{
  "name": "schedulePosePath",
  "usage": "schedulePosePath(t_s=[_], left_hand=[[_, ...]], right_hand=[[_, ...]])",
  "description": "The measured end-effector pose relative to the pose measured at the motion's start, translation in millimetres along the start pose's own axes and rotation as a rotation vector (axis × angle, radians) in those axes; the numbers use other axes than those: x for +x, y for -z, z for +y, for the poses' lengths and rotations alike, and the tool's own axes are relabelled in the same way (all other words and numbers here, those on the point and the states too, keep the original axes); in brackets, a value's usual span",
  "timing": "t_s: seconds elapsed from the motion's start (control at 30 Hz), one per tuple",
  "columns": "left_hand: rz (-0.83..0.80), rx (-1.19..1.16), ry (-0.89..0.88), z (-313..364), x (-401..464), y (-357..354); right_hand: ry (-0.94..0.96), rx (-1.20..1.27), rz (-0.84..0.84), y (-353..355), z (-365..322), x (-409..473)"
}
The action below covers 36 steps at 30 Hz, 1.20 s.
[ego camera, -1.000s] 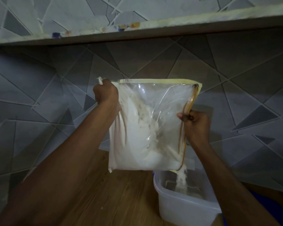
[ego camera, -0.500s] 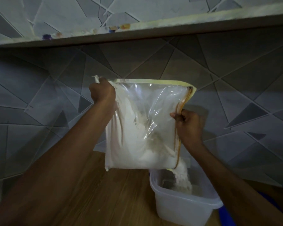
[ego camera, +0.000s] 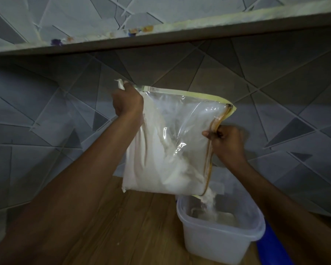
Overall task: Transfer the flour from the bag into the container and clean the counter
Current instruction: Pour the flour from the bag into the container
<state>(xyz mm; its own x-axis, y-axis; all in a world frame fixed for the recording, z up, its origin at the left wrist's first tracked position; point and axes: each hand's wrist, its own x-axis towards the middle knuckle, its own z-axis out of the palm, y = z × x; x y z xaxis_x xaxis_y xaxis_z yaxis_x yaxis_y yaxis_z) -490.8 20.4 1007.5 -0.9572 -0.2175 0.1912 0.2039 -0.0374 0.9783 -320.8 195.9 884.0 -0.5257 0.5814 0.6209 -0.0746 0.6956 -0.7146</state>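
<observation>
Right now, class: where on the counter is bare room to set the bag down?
The free patch is the wooden counter left of the container, under the bag and left arm. Right of the container is crowded: a blue object lies close beside it under the right arm.

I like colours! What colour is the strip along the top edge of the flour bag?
Pale yellow. The bag shows it along its top edge in the head view.

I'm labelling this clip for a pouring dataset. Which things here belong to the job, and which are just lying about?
In use: bag, flour, container, counter, left hand, right hand.
Lying about: blue thing, shelf.
</observation>
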Motion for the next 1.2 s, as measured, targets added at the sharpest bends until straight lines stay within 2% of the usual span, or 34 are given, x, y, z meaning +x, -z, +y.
schedulePosePath(t_s=[0.1,0.23,0.33,0.47,0.57,0.67,0.77,0.9,1.0,1.13,1.2], left_hand=[[0.010,0.009,0.002,-0.9,0.6,-1.3],[0.013,0.057,0.000,-3.1,-0.3,-0.8],[0.010,0.041,-0.006,-2.1,0.6,-0.6],[0.029,0.122,-0.049,1.7,-6.5,-2.5],[0.049,0.163,-0.063,5.8,-9.3,-2.5],[0.046,0.206,-0.084,5.8,-12.8,-2.9],[0.057,0.225,-0.082,5.7,-16.7,-4.3],[0.042,0.243,-0.097,7.9,-21.2,-8.4],[0.060,0.253,-0.117,11.0,-22.6,-8.9],[0.049,0.269,-0.133,13.9,-27.4,-10.4],[0.052,0.272,-0.132,14.1,-28.0,-10.3]], right_hand=[[-0.021,0.018,0.042,-1.6,4.5,-2.7],[0.019,-0.042,-0.044,-3.4,4.3,-3.6],[0.039,0.002,0.044,-4.0,6.5,-0.8],[0.070,-0.055,-0.023,-6.6,2.4,-0.3],[0.029,-0.053,0.041,-2.5,6.8,1.9],[0.006,-0.059,-0.041,-0.1,5.2,2.9],[-0.011,-0.051,0.013,0.7,5.9,3.8],[-0.013,-0.041,-0.066,1.1,5.8,3.2],[-0.038,-0.004,0.003,5.7,8.0,4.5],[-0.061,-0.011,-0.032,8.5,8.8,2.7],[-0.073,-0.005,0.015,7.5,12.6,2.6]])
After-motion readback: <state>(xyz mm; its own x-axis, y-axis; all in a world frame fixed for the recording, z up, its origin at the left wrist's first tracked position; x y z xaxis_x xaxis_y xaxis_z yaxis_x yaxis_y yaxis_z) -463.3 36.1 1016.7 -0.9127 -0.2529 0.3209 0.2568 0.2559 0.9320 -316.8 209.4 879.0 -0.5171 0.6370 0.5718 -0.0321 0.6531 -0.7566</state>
